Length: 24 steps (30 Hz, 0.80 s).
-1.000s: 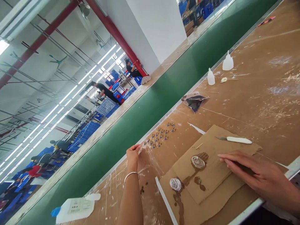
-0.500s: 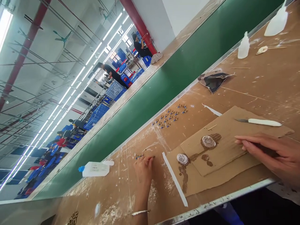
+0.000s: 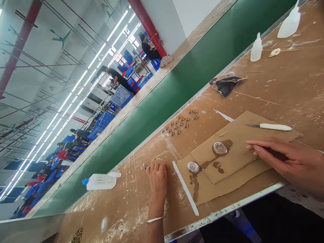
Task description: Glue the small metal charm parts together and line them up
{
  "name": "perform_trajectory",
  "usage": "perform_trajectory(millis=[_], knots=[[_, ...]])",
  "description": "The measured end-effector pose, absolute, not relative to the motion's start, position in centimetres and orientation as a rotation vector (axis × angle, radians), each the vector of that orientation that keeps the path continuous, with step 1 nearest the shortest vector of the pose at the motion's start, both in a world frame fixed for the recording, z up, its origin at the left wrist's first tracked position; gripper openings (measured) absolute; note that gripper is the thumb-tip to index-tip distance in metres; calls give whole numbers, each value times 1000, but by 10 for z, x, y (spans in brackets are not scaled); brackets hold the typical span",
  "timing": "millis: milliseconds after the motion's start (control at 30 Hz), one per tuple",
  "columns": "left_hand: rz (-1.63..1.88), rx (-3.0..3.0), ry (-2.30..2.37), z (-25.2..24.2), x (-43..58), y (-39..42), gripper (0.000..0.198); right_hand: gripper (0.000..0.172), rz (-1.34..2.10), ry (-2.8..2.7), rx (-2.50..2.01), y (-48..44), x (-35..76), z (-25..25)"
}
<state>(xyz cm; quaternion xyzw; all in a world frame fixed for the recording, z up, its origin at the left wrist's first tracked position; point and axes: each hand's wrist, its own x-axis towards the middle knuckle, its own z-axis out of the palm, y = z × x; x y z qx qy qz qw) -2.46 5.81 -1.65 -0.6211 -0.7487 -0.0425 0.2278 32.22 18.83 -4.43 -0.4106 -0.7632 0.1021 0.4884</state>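
My left hand, a bangle on its wrist, rests on the brown bench with fingers curled over tiny blue-and-gold parts at its fingertips. Further off lies a group of several similar small parts in rows. My right hand lies flat and open on a cardboard sheet, touching nothing else. Two round metal caps with brown stains sit on the cardboard. A white-handled knife lies just beyond my right hand.
A white bottle with a blue cap lies on its side at left. Two squeeze bottles stand far right. A dark rag, a white strip and a green conveyor belt are beyond. Other workers stand far off.
My left hand drew back from the rows of small parts toward the near edge, bringing a few parts with it. The view swung downward. My right hand stayed on the cardboard.
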Motion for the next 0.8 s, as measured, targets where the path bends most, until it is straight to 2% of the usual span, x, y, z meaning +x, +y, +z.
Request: perform_trajectory(millis=[433,800], knots=[[-218,-1704,-1886,-27,38,-12,14,24,398,-1860,-1027,184,325,-51],[-475,-1553,-2022,-55,37,-47,22,30,467,-1838,-1132,182,323,-49]])
